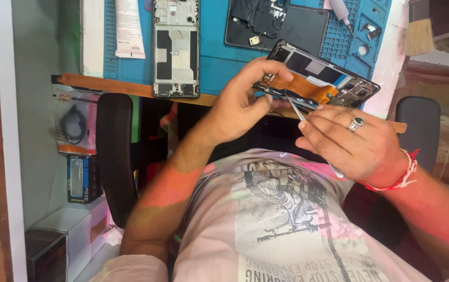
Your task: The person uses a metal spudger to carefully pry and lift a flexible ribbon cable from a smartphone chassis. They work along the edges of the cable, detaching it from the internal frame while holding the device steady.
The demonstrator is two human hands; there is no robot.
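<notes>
Orange flex cable (308, 87) inside opened phone (322, 75) (tweezers (298, 110) touching).

A single head-worn camera looks steeply down the wearer's own chest and printed T-shirt (282, 219), close above the hands. The blue work mat (214, 57) lies at the far edge of the scene, the lap nearest the lens. Chair armrests (114, 156) frame left and right (only one view here, so no overlap with another).
</notes>
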